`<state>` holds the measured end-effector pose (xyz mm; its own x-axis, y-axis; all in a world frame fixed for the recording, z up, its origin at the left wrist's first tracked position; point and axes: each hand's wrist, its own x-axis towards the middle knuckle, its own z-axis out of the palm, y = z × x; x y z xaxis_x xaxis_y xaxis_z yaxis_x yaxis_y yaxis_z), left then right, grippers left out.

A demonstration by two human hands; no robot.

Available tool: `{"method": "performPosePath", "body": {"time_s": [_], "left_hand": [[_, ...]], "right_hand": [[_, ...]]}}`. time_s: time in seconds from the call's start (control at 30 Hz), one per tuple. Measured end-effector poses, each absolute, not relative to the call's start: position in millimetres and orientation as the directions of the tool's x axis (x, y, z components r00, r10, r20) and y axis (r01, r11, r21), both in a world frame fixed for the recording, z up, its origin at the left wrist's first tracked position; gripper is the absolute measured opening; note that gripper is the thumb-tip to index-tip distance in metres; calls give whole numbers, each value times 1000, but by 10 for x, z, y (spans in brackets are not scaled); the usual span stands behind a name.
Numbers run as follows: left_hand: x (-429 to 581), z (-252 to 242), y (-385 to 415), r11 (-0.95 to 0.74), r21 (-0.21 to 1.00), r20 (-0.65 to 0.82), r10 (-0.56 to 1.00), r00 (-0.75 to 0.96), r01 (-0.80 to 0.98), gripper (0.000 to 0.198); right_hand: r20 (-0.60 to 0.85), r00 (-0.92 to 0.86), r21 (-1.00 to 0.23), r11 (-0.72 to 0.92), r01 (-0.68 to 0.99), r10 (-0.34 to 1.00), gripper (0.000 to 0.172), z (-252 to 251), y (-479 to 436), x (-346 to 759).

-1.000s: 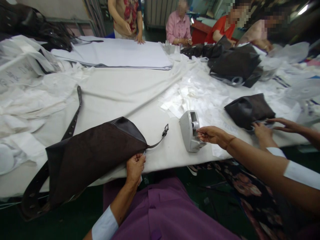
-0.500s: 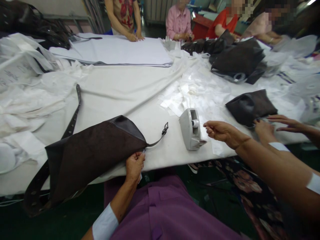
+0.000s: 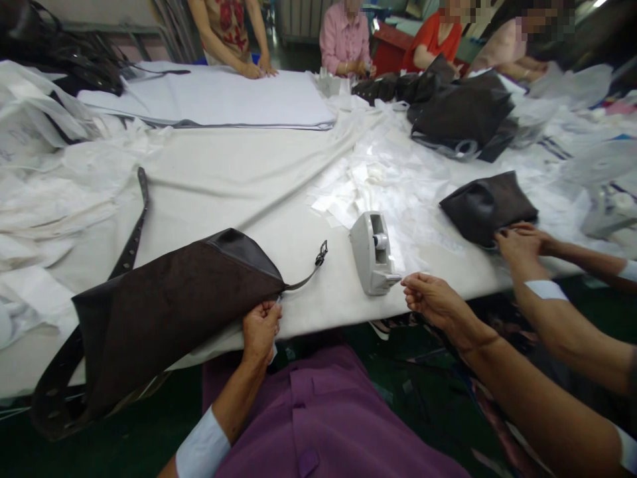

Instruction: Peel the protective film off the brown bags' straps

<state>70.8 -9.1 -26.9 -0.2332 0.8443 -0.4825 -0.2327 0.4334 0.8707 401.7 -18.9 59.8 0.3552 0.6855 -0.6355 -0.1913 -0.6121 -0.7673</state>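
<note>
Against the left grip lies the bag.

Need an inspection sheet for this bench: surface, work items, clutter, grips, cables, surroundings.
Surface: pale cloth-covered table, creased.
Work items: dark brown bag partly over the near edge, studded strap behind it, buckle off its right corner; grey tape dispenser to the right.
Clutter: white wrapping left, thin white sheets beyond the dispenser, heaped dark bags far right.
Grips: left grip pinched at the bag's near edge; right grip pinched at the dispenser's front end, contact and contents unclear.
Cables: nothing certain; thin pale lines lower left might be cords.
Surroundings: co-worker's hands at another dark bag, right; more people across the table.
</note>
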Motion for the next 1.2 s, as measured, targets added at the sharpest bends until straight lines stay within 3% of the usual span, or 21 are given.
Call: {"method": "performPosePath", "body": {"time_s": [0.63, 0.73, 0.87, 1.0, 1.2], "left_hand": [[722, -260, -95, 424, 878, -471, 850, -236, -225, 31], [721, -266, -97, 422, 877, -470, 852, -229, -232, 32], [720, -279, -102, 414, 880, -465, 850, -246, -234, 30], [731, -268, -108, 433, 867, -491, 826, -278, -244, 31], [732, -311, -116, 425, 877, -479, 819, -317, -225, 32]], "right_hand": [[-554, 417, -832, -492, -255, 720, 24, 428, -242, 3848], [-481, 486, -870, -465, -163, 730, 23, 292, -248, 3867], [-404, 564, -818, -560, 131, 721, 19, 60, -506, 3835], [-537, 265, -777, -592, 215, 801, 19, -4, -767, 3571], [-471, -150, -877, -441, 192, 870, 14, 149, -359, 2714]]}}
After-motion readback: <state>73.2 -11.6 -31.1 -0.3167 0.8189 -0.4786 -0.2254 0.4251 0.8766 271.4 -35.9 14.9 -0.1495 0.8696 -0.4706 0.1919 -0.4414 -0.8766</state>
